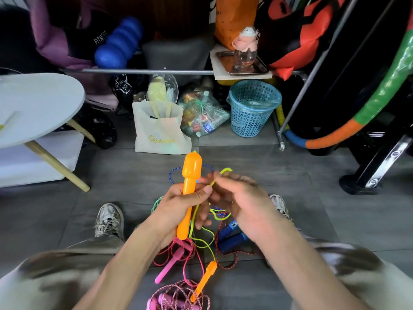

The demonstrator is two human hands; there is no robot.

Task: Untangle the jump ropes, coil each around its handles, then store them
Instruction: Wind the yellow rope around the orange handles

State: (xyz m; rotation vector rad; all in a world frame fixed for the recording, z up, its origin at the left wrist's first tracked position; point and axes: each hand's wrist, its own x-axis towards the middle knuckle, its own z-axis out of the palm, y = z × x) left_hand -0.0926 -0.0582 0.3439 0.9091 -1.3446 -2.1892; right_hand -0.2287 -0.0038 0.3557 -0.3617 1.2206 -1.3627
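Head view: left hand (178,206) grips orange handle (190,189) above the floor; right hand (237,198) pinches yellow-green rope (225,171). Coiling step, judged; next wrap needs steady tension.

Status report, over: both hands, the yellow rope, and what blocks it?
Left hand grips orange handle. Right hand pinches yellow-green rope. Rope runs down through pink rope and blue handles; second orange handle on floor.
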